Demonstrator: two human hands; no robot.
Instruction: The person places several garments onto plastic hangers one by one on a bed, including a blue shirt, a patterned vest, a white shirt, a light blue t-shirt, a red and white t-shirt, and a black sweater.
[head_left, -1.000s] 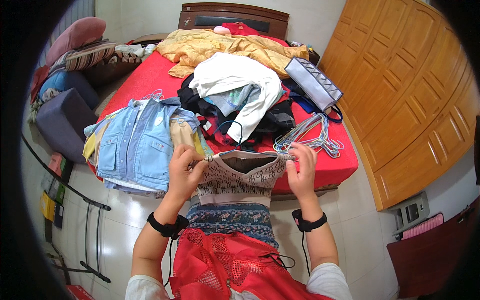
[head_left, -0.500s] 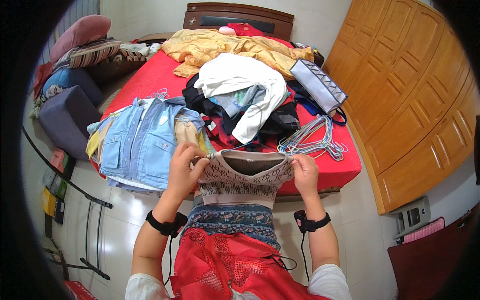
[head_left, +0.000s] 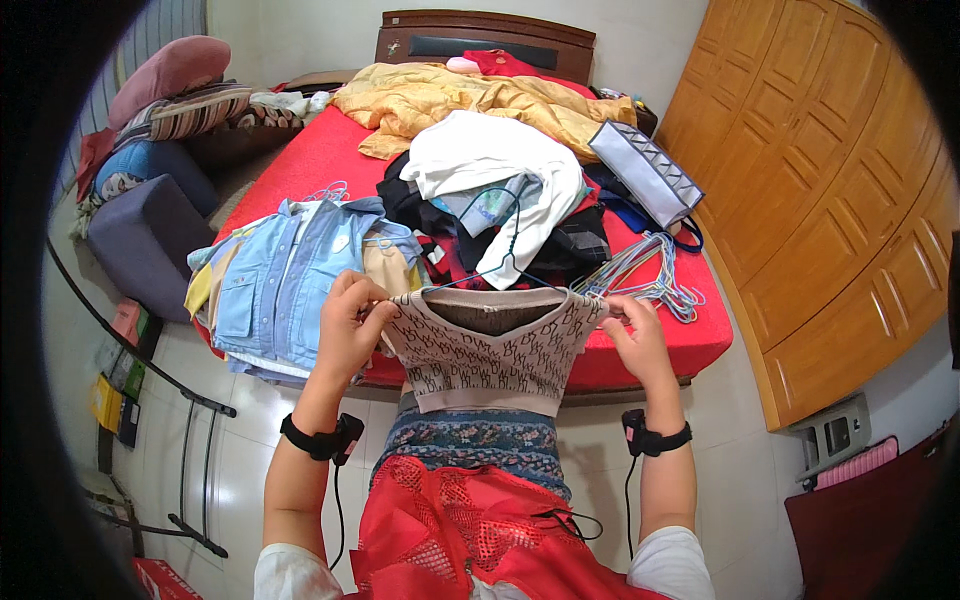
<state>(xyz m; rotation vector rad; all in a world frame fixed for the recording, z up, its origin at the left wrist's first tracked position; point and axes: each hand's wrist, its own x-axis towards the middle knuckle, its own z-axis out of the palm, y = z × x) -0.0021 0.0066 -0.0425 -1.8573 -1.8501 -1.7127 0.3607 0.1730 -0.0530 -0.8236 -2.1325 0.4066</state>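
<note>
Pinching a beige patterned knit top (head_left: 490,362) at one shoulder with the left hand (head_left: 350,325), thumb and fingers closed; reaching the opposite shoulder with the right hand (head_left: 642,340), impossible to tell how firmly gripped. Held out in front of the body, at the near edge of a red-covered bed (head_left: 690,345), with a dark blue hanger (head_left: 511,248) through the neckline, hook upward. Apparently at the step of settling both shoulders over the hanger; likely calling next for evening the two sides. Tight at left beside stacked clothes (head_left: 275,280), tight ahead before a clothes heap (head_left: 480,155), and close to loose hangers (head_left: 660,275) past the right hand; roomier sideways over pale floor tiles (head_left: 740,475)
</note>
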